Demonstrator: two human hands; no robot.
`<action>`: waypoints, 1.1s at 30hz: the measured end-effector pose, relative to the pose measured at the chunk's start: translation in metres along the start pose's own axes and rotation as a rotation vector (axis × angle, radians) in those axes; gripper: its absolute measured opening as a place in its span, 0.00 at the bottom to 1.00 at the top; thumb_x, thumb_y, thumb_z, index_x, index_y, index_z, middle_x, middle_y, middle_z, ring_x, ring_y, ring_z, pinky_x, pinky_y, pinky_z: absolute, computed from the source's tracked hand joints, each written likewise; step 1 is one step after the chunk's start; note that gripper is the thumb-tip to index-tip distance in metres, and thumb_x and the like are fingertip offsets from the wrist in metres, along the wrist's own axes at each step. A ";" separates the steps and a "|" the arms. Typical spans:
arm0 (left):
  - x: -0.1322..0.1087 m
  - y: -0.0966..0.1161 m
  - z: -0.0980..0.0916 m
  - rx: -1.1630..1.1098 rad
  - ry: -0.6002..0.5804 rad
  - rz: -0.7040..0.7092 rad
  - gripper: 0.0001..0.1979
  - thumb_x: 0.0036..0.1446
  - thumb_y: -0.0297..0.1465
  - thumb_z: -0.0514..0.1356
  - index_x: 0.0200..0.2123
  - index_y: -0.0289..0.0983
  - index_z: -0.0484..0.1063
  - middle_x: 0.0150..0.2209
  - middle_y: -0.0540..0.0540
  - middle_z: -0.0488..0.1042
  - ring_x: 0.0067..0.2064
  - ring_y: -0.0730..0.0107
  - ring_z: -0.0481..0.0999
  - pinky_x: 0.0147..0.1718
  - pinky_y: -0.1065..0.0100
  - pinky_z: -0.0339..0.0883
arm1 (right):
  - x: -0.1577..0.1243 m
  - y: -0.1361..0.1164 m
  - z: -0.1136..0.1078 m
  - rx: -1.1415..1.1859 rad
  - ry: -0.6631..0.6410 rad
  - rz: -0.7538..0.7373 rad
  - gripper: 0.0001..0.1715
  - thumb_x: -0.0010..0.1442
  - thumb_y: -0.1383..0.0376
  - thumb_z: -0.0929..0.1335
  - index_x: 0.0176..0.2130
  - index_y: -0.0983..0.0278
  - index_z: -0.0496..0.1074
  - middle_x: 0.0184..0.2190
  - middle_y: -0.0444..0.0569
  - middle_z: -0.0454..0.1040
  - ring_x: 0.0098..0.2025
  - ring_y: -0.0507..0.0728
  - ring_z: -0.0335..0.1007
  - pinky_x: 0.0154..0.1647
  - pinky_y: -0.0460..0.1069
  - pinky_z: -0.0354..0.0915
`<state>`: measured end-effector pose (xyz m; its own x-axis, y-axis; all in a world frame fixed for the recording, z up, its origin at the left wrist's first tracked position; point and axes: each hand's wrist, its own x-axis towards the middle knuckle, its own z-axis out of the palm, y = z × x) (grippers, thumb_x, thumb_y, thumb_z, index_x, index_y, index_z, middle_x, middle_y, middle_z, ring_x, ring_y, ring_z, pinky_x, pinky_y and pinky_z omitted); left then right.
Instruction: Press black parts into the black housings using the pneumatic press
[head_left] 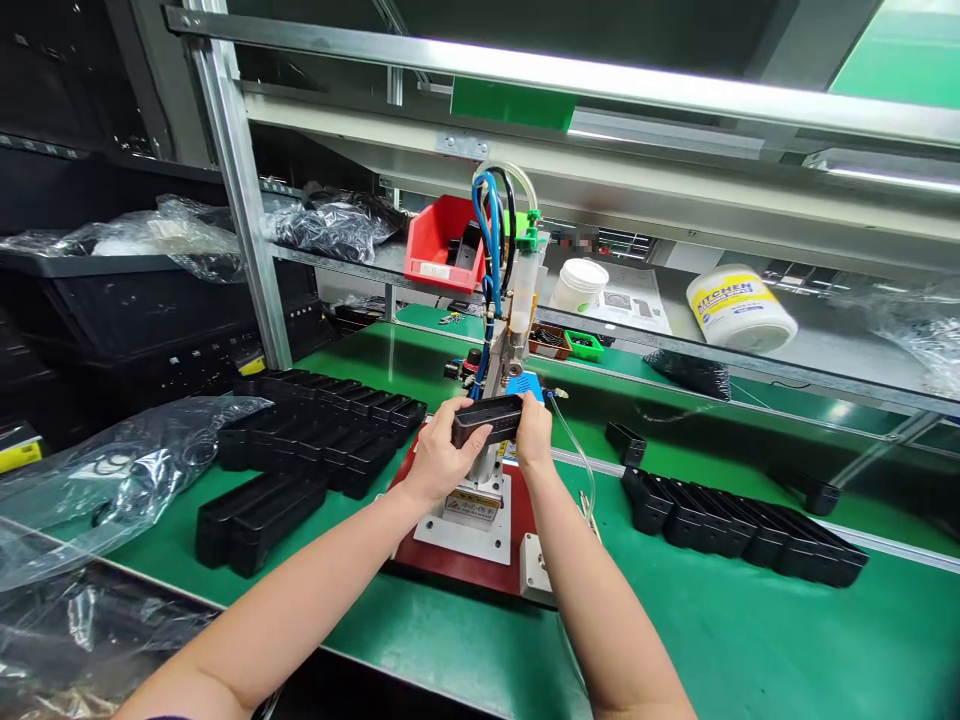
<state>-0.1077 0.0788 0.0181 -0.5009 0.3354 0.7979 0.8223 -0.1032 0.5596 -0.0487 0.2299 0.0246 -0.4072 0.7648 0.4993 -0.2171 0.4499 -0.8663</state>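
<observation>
While both hands are raised over the green tabletop [757, 640], one elongated black plastic housing [490, 420] is held between them, in front of the bench-mounted machine [516, 348].

Left hand [441, 458]: fingers clamped on the housing's left end, thumb laid against its near long side. Right hand [534, 432]: fingers clamped on the right end, a fingertip at the upper corner; the digits behind the piece are hidden. Middle length uncovered, lying between the two grips.

Long axis: crosswise, running left to right before the person, the right end slightly higher in view. Recessed side turned up; near long wall towards the person.

Machine: syringe barrel [525, 290] with green cap, blue tubes, red baseplate [457, 577].

Left of the machine: two black housings [259, 515] side by side, a larger group [322, 430] behind them. Right: a slanting row of black housings [742, 530]. Shelf above: red bin [444, 245]; white tub [739, 308], lettered "KITCHEN", lying tilted.
</observation>
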 end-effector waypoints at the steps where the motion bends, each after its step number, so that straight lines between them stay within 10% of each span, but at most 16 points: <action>1: 0.002 0.004 -0.002 -0.001 0.007 -0.017 0.16 0.59 0.39 0.60 0.47 0.37 0.66 0.39 0.44 0.77 0.40 0.64 0.79 0.38 0.65 0.72 | 0.002 -0.004 0.000 -0.008 0.006 0.003 0.33 0.60 0.40 0.57 0.26 0.63 0.69 0.21 0.44 0.66 0.25 0.54 0.59 0.26 0.49 0.55; 18: -0.010 0.033 -0.026 -0.043 -0.003 -0.003 0.12 0.56 0.37 0.61 0.40 0.38 0.66 0.32 0.49 0.75 0.29 0.73 0.75 0.28 0.72 0.69 | -0.028 -0.033 -0.009 -0.019 0.046 -0.074 0.31 0.61 0.43 0.56 0.25 0.62 0.68 0.21 0.44 0.64 0.26 0.54 0.56 0.26 0.49 0.54; 26: -0.051 0.053 -0.052 -0.170 -0.161 0.121 0.21 0.59 0.38 0.59 0.54 0.40 0.60 0.41 0.45 0.76 0.32 0.71 0.77 0.30 0.72 0.71 | -0.089 -0.047 -0.028 0.075 0.071 -0.122 0.26 0.63 0.51 0.56 0.29 0.64 0.72 0.24 0.47 0.69 0.27 0.55 0.63 0.27 0.49 0.59; 33: -0.085 0.046 -0.083 -0.189 -0.146 -0.019 0.12 0.61 0.39 0.56 0.46 0.42 0.69 0.42 0.45 0.76 0.39 0.64 0.78 0.36 0.66 0.73 | -0.127 -0.053 -0.022 0.087 -0.068 -0.048 0.25 0.65 0.51 0.57 0.33 0.62 0.74 0.27 0.46 0.72 0.29 0.55 0.67 0.28 0.48 0.62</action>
<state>-0.0501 -0.0317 -0.0056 -0.4607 0.4691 0.7535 0.7410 -0.2641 0.6174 0.0340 0.1193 0.0074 -0.4530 0.7091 0.5404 -0.3125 0.4414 -0.8411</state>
